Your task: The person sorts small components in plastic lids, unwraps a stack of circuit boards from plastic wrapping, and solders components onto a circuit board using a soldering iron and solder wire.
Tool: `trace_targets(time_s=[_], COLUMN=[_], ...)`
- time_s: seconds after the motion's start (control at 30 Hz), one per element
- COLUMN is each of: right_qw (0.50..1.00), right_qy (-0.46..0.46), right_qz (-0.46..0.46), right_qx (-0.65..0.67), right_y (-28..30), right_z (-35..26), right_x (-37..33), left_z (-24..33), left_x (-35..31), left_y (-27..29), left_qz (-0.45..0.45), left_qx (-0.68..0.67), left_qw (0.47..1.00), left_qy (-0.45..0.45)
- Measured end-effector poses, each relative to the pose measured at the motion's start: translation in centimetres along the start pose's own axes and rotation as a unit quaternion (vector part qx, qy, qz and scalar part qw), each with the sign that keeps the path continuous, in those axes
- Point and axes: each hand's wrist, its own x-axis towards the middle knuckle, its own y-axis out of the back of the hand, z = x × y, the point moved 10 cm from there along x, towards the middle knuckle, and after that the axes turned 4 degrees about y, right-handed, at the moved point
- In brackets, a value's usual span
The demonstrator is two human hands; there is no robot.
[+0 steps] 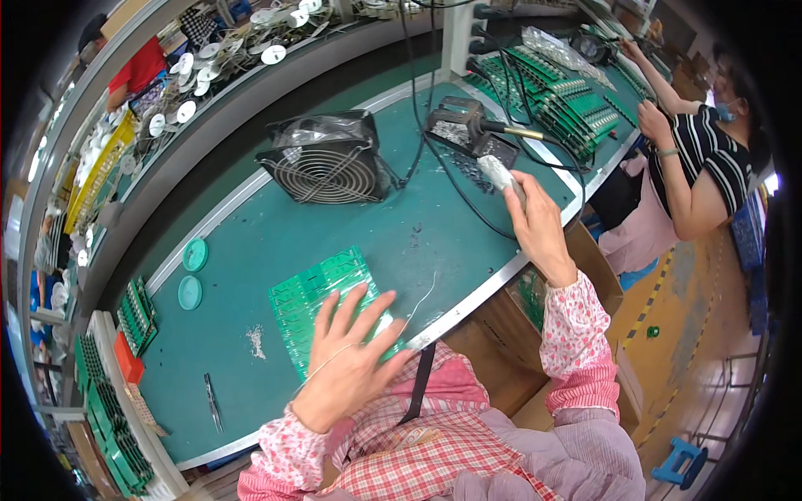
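Observation:
A green circuit board panel [322, 288] lies on the green work mat in front of me. My left hand [351, 359] rests over its near right part with fingers spread, hiding that corner. A thin silvery wire [424, 299] curves on the mat beside those fingers, and a thin strand also crosses the back of this hand. My right hand [539, 221] is closed around a whitish wrapped handle [499, 174], near the table's right edge. The handle's far end reaches the dark soldering stand [459, 125], where a brass-coloured rod [522, 132] also sticks out; what joins them is unclear.
A black fan [327, 159] stands behind the board. Two round green lids [190, 292], tweezers [213, 402] and whitish scraps [256, 342] lie at left. Stacked boards [576, 108] and hanging black cables [415, 92] are at the back right, near a co-worker [697, 159]. A cardboard box [501, 334] stands below the edge.

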Motion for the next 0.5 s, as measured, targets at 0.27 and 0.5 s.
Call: trace_targets(time_s=[0.27, 0.5], right_qw=[0.757, 0.81], right_qy=[-0.296, -0.241], right_qz=[-0.146, -0.119], right_qx=[0.563, 0.521], right_y=[-5.0, -6.0], right_z=[-1.9, -3.1], right_x=[-6.4, -7.1], left_z=[-2.3, -3.8], left_x=[0.6, 1.2], left_y=[2.0, 3.2], left_qz=[0.012, 0.139], left_qx=[-0.13, -0.041], left_qw=[0.991, 0.982], left_qy=[0.039, 0.124])
